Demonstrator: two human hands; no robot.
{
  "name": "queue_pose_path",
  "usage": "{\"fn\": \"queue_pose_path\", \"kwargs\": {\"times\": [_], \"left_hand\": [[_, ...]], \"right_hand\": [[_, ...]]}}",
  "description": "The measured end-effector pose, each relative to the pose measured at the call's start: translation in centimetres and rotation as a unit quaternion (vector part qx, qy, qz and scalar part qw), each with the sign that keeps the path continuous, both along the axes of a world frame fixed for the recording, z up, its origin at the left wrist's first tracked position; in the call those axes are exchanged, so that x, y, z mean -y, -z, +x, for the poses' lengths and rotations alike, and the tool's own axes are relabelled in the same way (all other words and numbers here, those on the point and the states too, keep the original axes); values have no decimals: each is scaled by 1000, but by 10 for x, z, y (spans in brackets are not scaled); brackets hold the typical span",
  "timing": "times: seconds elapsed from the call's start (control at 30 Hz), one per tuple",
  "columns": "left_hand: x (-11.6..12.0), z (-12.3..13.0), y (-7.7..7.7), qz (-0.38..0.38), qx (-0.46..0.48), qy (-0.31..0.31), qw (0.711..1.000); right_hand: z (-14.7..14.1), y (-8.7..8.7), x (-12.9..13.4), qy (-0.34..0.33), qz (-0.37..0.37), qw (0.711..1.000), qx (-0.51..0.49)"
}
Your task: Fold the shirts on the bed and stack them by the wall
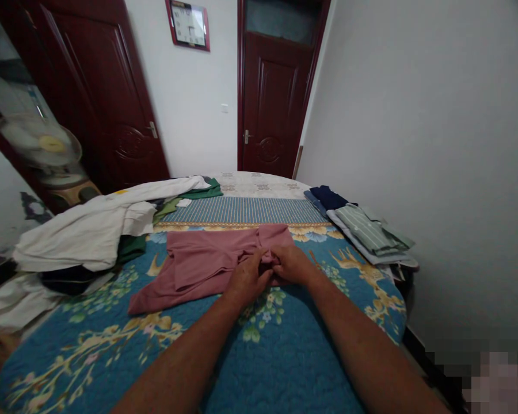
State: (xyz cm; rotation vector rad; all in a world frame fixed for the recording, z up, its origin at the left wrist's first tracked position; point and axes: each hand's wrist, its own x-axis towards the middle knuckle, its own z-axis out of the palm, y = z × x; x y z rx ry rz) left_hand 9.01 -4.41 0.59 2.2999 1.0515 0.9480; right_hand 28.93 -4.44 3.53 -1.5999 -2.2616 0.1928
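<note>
A dusty-pink garment (207,259), partly folded, lies across the blue floral bed cover (168,368). Its lower left corner spreads out toward the left, and its right end is doubled over. My left hand (250,276) pinches the cloth near the right end, fingers bent around a bunched edge. Close beside it, my right hand (290,264) grips the same bunched part with curled fingers. The exact kind of garment cannot be made out from its folded shape.
At the left lies a loose heap of white clothes (82,230), with green and dark pieces under it. Folded clothes are stacked at the right edge, a green striped shirt (366,227) and a navy piece (328,197) among them. A wall rises close on the right.
</note>
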Motion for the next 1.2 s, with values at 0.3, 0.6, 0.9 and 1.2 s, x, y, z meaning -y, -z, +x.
{"fn": "queue_pose_path", "kwargs": {"times": [0.3, 0.6, 0.9, 1.2], "left_hand": [[10, 6, -9, -2, -45, 3, 999], [7, 14, 7, 58, -139, -7, 989], [6, 14, 9, 78, -135, 14, 988], [8, 9, 8, 41, -95, 1, 995]], "right_hand": [[37, -5, 2, -64, -259, 930, -254], [48, 19, -20, 110, 116, 970, -180], [34, 4, -65, 10, 105, 992, -70], [13, 5, -125, -24, -15, 998, 47]]}}
